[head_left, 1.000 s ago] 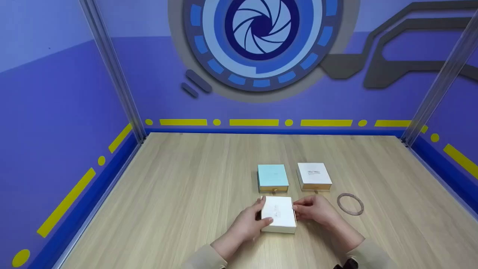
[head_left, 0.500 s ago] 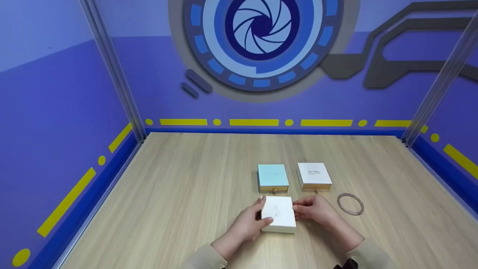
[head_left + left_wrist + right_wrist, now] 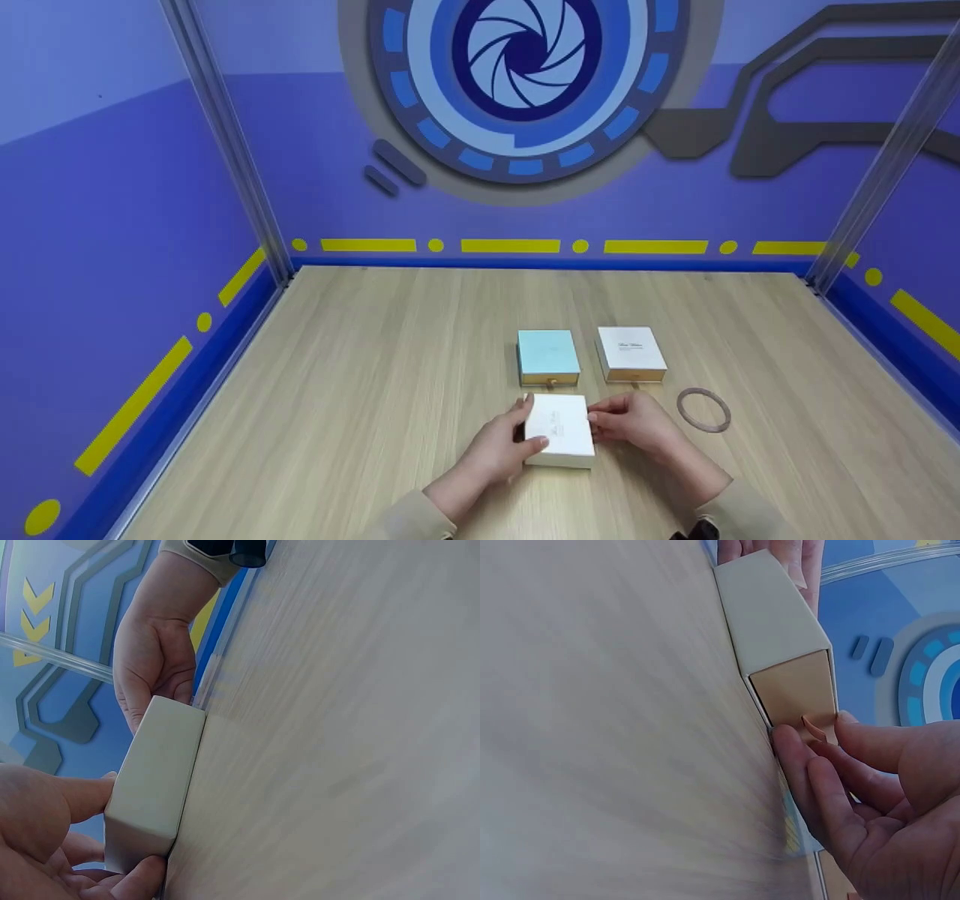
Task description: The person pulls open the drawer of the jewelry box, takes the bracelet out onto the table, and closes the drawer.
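Observation:
A white drawer box point(image 3: 559, 426) with faint lettering on its lid lies on the table between both hands. My left hand point(image 3: 491, 450) grips its left end, fingers at the far side and thumb on the near lid edge. At the opposite end, my right hand point(image 3: 637, 424) holds the box with thumb and fingertips at its edges. The right wrist view shows the tan drawer front point(image 3: 795, 690) there, set within the sleeve, with a small ribbon pull point(image 3: 814, 727) next to the right fingers. In the left wrist view the box's plain long side point(image 3: 157, 769) faces the camera.
Just behind stands a light-blue drawer box point(image 3: 548, 352) with a tan front. To its right is another white drawer box point(image 3: 631, 349). A brownish bangle point(image 3: 703, 409) lies right of the right hand. Blue printed walls point(image 3: 480, 225) enclose the wooden table point(image 3: 360, 360).

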`<state>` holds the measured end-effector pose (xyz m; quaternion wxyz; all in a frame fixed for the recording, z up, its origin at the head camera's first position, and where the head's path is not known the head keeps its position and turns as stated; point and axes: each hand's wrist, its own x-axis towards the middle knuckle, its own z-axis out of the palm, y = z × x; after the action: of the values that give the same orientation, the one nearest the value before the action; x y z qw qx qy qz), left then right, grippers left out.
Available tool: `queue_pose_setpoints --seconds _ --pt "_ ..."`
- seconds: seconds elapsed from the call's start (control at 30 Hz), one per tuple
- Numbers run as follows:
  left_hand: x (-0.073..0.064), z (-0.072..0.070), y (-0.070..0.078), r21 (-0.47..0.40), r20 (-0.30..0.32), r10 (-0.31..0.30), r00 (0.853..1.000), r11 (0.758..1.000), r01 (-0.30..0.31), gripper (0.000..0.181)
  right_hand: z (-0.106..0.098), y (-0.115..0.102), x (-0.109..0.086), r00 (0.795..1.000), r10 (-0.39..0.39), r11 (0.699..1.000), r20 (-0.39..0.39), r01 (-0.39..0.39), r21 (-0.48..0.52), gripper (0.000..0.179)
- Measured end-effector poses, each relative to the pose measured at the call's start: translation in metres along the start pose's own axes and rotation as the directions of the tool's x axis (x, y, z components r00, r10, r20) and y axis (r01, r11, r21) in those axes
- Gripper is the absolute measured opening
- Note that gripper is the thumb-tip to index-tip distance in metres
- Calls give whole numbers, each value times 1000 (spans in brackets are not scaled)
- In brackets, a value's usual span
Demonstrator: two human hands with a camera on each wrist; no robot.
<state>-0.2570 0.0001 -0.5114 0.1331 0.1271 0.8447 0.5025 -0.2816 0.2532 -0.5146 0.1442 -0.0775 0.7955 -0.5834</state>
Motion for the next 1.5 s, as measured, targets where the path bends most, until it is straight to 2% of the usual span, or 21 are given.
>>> queue_pose_setpoints --seconds 0.43,0.87,1.07,1.23,1.33,1.5 --pt "-1 -1 1 -13 2 -8 1000 1000 8 73 1 -3 -2 1000 3 1000 -18 -3 -16 29" --pt "0 -1 3 21 8 -7 1000 1000 7 72 0 -2 -2 1000 8 999 -12 -9 -44 31" --pt "0 0 4 27 16 -14 1000 1000 13 71 -1 -2 -1 999 32 997 -26 -34 -64 38" --pt "0 0 4 39 23 -11 1000 999 10 70 0 -4 0 996 43 995 -79 -50 -85 48" --pt "0 -1 5 45 19 1 1000 999 -1 68 -1 -3 0 996 16 992 -93 -27 -123 51" --pt "-1 -1 6 63 4 36 999 997 -36 63 -1 -2 2 996 -75 987 -47 67 -143 43"
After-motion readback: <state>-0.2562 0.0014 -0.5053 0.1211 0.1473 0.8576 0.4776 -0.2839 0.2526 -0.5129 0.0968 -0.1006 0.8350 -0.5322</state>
